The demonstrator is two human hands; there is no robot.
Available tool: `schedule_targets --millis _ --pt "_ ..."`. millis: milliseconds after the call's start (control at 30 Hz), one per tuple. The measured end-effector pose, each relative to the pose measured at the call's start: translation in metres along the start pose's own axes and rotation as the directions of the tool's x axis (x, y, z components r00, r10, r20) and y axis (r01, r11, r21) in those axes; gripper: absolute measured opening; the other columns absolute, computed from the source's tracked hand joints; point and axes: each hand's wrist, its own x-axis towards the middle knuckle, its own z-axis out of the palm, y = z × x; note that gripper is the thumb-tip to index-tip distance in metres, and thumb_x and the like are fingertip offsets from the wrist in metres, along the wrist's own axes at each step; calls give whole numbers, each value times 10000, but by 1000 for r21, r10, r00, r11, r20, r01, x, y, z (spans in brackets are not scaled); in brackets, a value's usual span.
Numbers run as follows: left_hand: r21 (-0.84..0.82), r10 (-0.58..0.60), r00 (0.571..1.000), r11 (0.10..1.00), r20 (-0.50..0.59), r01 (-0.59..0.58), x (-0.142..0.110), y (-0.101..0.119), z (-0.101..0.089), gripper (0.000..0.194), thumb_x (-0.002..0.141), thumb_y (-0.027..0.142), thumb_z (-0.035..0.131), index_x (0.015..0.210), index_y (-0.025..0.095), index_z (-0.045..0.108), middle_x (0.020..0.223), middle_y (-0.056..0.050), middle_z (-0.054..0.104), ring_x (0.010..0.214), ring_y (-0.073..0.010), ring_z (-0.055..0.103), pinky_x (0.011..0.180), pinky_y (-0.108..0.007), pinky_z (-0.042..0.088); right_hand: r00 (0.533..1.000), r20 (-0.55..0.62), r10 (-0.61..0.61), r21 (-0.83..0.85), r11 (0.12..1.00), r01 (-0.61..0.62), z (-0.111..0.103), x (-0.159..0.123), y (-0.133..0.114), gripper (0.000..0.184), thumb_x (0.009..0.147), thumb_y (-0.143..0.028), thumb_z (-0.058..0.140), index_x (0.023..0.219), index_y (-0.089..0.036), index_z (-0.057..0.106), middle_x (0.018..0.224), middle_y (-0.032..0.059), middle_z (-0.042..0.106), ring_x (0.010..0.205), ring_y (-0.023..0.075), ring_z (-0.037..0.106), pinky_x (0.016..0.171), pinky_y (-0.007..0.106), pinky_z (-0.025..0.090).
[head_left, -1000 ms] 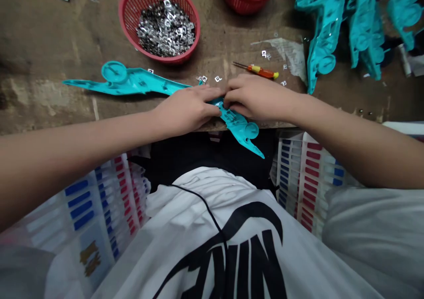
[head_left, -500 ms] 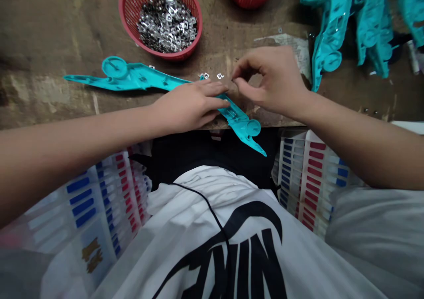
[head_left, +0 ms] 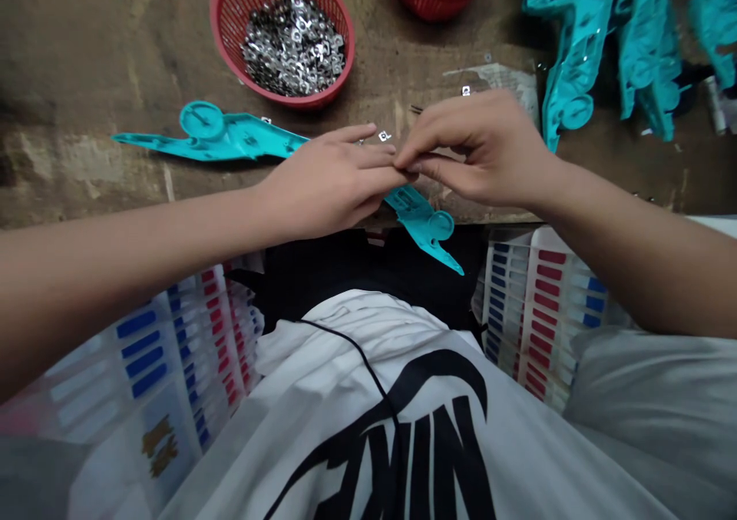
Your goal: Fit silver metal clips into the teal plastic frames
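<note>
My left hand [head_left: 337, 178] lies flat with fingers stretched over teal plastic moulding and hides its middle. The left stretch of the teal moulding [head_left: 239, 136] reaches out past my wrist, and the right end [head_left: 423, 220] overhangs the table edge. Whether both ends belong to one piece is hidden. My right hand [head_left: 480, 147] is pinched closed with its fingertips at the left fingertips, above the moulding. Anything within the pinch is too small or covered to make out. Just beyond the fingers lies a small metal clip [head_left: 384, 135].
A red basket [head_left: 224, 40] of small metal clips stands behind my left hand, and a second red basket [head_left: 441, 1] at the top. More teal mouldings [head_left: 576, 51] lie at the right. Another clip [head_left: 466, 90] sits behind my right hand. Plastic crates [head_left: 535, 312] flank my lap.
My right hand has moved left and down to meet the left fingertips. The left hand has shifted slightly, covering more of the moulding. A clip now shows behind the right hand.
</note>
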Motion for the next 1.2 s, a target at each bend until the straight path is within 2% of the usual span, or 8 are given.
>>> schedule_targets --millis 133,300,467,600,733,833,1033,1200 --pt "88 24 998 996 61 -29 0 -1 -8 433 1306 265 484 1475 381 865 1610 -33 932 1731 -319 774 1608 -668 490 995 93 -35 129 991 23 1 2 2 198 1143 -418 845 1260 -307 960 1265 98 935 1119 314 869 1048 493 719" --pt "79 22 999 997 23 -24 1 -2 -7 482 1273 255 523 1614 372 844 1622 -48 932 1760 -370 755 1536 -719 560 996 82 20 70 997 -26 14 2 3 155 1160 -299 779 1185 -279 931 1186 67 942 1110 310 881 1062 470 678" --pt "24 -37 999 999 -20 37 -2 -9 13 430 1216 307 625 1512 407 920 1552 -39 949 1691 -408 794 1435 -718 638 985 164 -51 -55 997 61 29 1 8 308 1260 -286 651 1466 -250 877 1372 111 945 1304 377 873 1138 507 655" --pt "17 -42 999 999 16 41 -2 -14 9 426 1216 323 651 1540 326 927 1655 -89 914 1782 -445 714 1444 -703 623 992 111 -65 -119 990 79 39 -1 21 373 1258 -316 712 1618 -260 793 1475 121 923 1384 401 847 1186 531 659" --pt "28 -11 1000 1000 25 10 -2 -26 1 481 1235 364 672 1665 367 886 1848 -84 803 1856 -474 639 1501 -735 573 995 65 73 -314 948 -49 21 4 29 373 1200 -232 690 1524 -279 869 1441 156 910 1364 409 855 1180 531 675" --pt "16 18 992 1000 124 -20 -5 -37 1 499 1207 373 709 1676 401 878 1869 -58 788 1807 -464 693 1480 -711 611 988 0 157 -454 880 -140 -4 7 26 496 1097 -118 624 1463 -232 939 1469 199 890 1392 422 864 1152 539 682" --pt "76 22 979 996 202 -38 -9 -46 -1 520 1203 335 676 1679 413 870 1831 -21 820 1694 -399 794 1392 -612 703 980 -74 183 -354 914 -197 -31 6 31 392 1090 -292 855 1456 -326 991 1264 82 985 1158 327 914 1086 478 687" --pt "137 34 971 988 236 -68 -7 -45 -3 514 1205 299 656 1674 327 866 1857 -80 800 1682 -427 802 1362 -652 726 961 -168 220 -309 914 -263 -29 6 33 455 1054 -140 930 1492 -237 1005 1301 95 1006 1127 313 962 1085 448 716"
